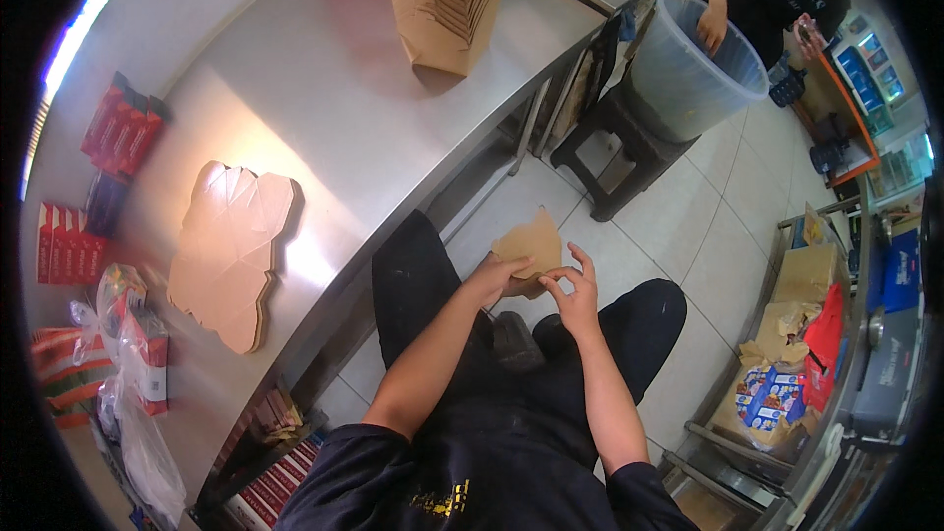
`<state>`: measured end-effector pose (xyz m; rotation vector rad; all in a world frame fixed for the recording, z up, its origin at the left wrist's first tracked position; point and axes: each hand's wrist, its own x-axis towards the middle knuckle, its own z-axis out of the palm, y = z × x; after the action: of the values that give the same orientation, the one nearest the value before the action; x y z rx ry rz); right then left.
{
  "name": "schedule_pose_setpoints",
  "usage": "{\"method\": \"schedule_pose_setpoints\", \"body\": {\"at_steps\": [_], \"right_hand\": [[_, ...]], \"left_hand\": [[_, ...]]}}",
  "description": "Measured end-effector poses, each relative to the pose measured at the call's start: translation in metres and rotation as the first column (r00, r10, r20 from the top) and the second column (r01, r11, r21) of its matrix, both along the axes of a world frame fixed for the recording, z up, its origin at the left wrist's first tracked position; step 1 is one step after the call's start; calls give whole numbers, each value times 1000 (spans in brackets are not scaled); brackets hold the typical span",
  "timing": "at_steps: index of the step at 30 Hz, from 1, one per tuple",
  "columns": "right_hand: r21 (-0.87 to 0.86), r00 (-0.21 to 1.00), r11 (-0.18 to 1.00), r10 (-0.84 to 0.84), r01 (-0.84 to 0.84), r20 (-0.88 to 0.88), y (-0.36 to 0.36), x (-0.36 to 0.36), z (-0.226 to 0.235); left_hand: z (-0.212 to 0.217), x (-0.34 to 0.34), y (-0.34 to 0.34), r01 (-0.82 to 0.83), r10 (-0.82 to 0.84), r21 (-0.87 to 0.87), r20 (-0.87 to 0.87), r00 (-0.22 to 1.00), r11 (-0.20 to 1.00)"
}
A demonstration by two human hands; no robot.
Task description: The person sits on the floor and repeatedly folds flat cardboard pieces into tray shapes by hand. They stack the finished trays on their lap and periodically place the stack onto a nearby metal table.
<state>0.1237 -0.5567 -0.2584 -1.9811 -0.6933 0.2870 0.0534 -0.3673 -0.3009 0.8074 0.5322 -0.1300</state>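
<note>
Above my lap I hold a small brown cardboard piece (531, 244), partly folded, with a pointed top. My left hand (497, 275) grips its left side, thumb lying across the face. At the lower right edge, my right hand (575, 297) pinches the cardboard between thumb and index finger, its other fingers raised. To the left on the steel table lies a stack of flat, cut cardboard blanks (231, 251) with crease lines. Farther back stands a nested row of folded cardboard cartons (450, 15).
Red boxes (123, 128) and a plastic bag (128, 364) line the table's (324, 108) left side. Ahead right, a co-worker's hand (712, 28) reaches into a clear tub (678, 79) on a dark stool (629, 143). A shelf (723, 477) with cardboard and packets stands at the right.
</note>
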Motion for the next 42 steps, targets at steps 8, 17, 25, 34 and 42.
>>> {"method": "schedule_pose_setpoints", "body": {"at_steps": [8,17,25,34,42], "right_hand": [[137,962,985,-62,102,-266,3,1,-15],[142,934,972,-128,185,-334,2,-3,-25],[48,935,964,-239,260,-261,9,-9,-20],[13,942,963,-261,269,-211,4,-5,-38],[178,847,942,-158,283,-508,-1,0,-51]], "left_hand": [[2,-2,-4,-22,16,54,105,994,998],[-1,-4,-10,54,-65,133,86,994,990],[-3,-4,-23,-21,20,74,14,1000,997],[-10,-2,-30,-128,128,1,-12,992,992],[-2,-4,-27,-100,104,-152,17,994,983]]}}
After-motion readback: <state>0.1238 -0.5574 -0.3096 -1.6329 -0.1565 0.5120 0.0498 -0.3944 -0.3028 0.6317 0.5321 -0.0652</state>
